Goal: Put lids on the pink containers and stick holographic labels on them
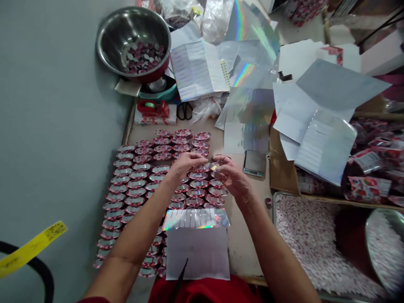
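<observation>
My left hand and my right hand meet above rows of small containers, fingertips nearly touching. Pinched between them is a small, shiny rainbow sticker, its exact outline hard to make out. Beneath lie many red-and-white containers with oval tops, packed in columns. Tops at the far end show a pink round mark; many nearer ones carry a pale silvery strip. Close to my body, a holographic sticker sheet cut into strips lies on the containers, its pale lower part reaching toward my lap.
A steel bowl of small discs stands at the back left, near a red tape dispenser and scissors. Holographic sheets and a small digital scale lie farther right. A tray of white-pink pieces is at right.
</observation>
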Motion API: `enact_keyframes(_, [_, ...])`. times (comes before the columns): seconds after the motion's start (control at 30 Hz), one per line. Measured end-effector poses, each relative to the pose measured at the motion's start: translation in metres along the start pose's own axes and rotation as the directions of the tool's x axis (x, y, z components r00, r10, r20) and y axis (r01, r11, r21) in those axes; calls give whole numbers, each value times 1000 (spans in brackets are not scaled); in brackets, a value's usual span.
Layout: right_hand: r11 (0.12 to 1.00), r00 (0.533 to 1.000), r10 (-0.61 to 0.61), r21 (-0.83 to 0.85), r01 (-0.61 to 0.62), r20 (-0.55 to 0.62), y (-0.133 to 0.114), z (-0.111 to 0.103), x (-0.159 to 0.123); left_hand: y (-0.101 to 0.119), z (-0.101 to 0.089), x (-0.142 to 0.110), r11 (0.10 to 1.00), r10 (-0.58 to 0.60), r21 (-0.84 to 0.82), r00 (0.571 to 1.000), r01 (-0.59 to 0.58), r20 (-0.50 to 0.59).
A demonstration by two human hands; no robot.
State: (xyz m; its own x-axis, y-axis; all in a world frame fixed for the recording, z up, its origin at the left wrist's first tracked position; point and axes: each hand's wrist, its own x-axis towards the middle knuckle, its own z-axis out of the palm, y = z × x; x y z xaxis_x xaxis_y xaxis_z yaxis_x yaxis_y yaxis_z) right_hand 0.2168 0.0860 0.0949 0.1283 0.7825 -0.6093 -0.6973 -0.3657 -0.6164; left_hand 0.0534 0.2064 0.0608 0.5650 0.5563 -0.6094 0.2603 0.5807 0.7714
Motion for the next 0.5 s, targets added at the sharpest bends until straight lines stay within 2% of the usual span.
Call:
enact_keyframes(0.1, [998,999,38,-49,-37,18,8,-4,-1,-11,-8,-14,998,-21,60,999,20,24])
enact_keyframes(0.2, [990,996,89,-114,-87,13,19,-8,-2,-32,-12,-28,997,-75,14,997,75,29])
enact_keyframes(0.27, [979,997,78,-188,-81,-23,30,-10,-1,-48,-11,-34,996,-82,-27,997,82,-10])
enact_keyframes(0.33, [959,996,36,-277,-57,-80,41,-12,2,-62,-8,-39,998,-53,-42,993,49,-110])
enact_keyframes(0.4, [935,992,-8,-353,-37,-125,51,-15,7,-74,-2,-41,1000,-1,-7,969,-1,-248])
enact_keyframes(0.5, [906,984,-84,-424,10,-156,60,-20,21,-83,6,-38,988,105,150,890,-42,-444])
